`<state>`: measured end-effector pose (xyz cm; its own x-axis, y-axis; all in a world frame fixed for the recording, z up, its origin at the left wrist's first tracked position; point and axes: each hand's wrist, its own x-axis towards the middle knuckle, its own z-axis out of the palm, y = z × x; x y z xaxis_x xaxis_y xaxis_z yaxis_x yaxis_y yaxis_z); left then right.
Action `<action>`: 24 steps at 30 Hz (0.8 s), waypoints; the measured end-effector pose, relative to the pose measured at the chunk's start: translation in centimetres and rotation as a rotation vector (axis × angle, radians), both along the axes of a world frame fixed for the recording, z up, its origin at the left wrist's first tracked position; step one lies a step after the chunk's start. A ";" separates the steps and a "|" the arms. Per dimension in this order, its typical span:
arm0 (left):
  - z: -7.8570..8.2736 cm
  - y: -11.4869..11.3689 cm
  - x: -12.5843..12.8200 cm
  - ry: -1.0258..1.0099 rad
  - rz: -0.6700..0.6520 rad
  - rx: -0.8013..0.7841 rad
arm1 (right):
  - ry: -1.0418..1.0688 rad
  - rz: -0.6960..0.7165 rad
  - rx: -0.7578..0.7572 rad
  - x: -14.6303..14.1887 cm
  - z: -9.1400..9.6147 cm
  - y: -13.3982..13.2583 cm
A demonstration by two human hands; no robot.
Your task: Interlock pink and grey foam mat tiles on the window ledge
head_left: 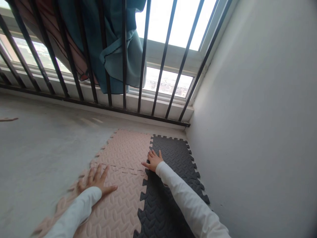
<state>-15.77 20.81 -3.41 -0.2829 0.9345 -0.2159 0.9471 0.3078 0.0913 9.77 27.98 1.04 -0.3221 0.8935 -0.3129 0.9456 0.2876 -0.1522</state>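
My left hand (96,181) lies with fingers spread on a pink foam floor mat (119,201), close to the seam with a second pink foam mat (128,145) beyond it. My right hand (153,160) rests, fingers apart, over the border between the pink mats and a dark grey foam mat (170,152). All the mats have toothed, puzzle-like edges and a raised tread pattern. Below my right hand, the teeth of the grey and pink mats lie side by side with dark gaps showing. My right sleeve covers part of the grey mat.
A white wall (252,132) rises along the right of the grey mat. Black railing bars (124,66) stand ahead, with a blue-green cloth (116,49) hanging behind them before a window (170,82). Bare grey floor (44,148) extends left, with a thin brown object (9,119) on it.
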 end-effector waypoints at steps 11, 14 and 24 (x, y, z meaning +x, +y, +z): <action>-0.6 0.0 0.0 0.006 0.001 0.060 | -0.032 -0.117 -0.006 -0.4 2.1 6.5; -0.9 0.1 0.0 0.010 -0.001 0.062 | -0.078 -0.134 -0.003 -0.5 2.0 7.7; -1.3 0.7 -0.5 0.070 -0.005 -0.067 | -0.029 -0.263 -0.008 -1.6 1.3 11.7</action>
<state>-16.24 21.53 -4.70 -0.2948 0.9201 -0.2580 0.9520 0.3061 0.0040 8.17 39.72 2.36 -0.0704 0.9428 -0.3259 0.9916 0.0308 -0.1252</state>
